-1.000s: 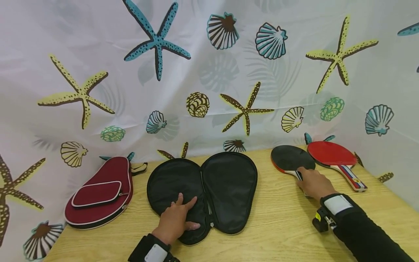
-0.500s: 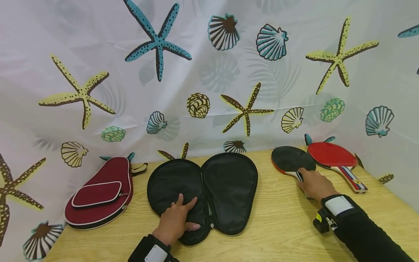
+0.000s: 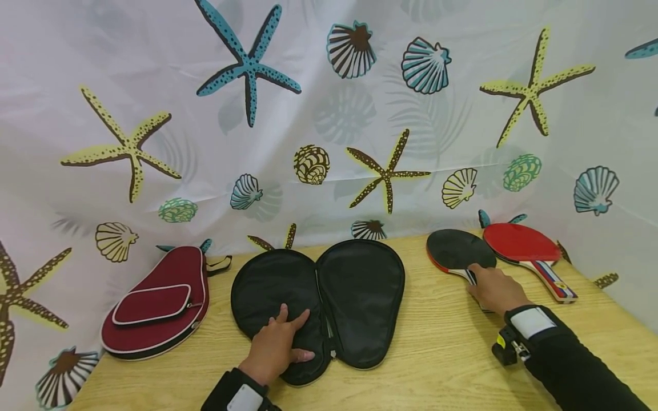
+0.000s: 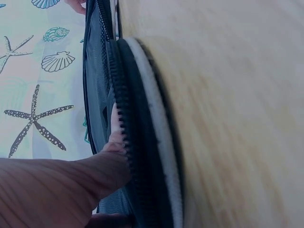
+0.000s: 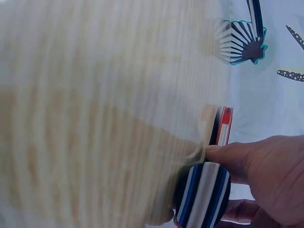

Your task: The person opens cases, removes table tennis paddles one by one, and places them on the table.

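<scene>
A black paddle case (image 3: 362, 297) lies unzipped and spread flat on the table, its two halves side by side. My left hand (image 3: 275, 348) rests on the lining of its left half with fingers spread; in the left wrist view the zipper edge (image 4: 126, 128) runs in front of the fingers. At the right, my right hand (image 3: 496, 290) grips the handle (image 5: 203, 194) of a table tennis paddle (image 3: 457, 248) whose black face is up. Beside it lies a second paddle (image 3: 521, 240), red face up, with a striped handle.
A dark red paddle case (image 3: 159, 302) with white piping and a small zipped pocket lies at the left, its black strap (image 3: 220, 265) behind it. Behind the wooden table (image 3: 411, 365) hangs a white curtain (image 3: 319, 114) printed with starfish and shells.
</scene>
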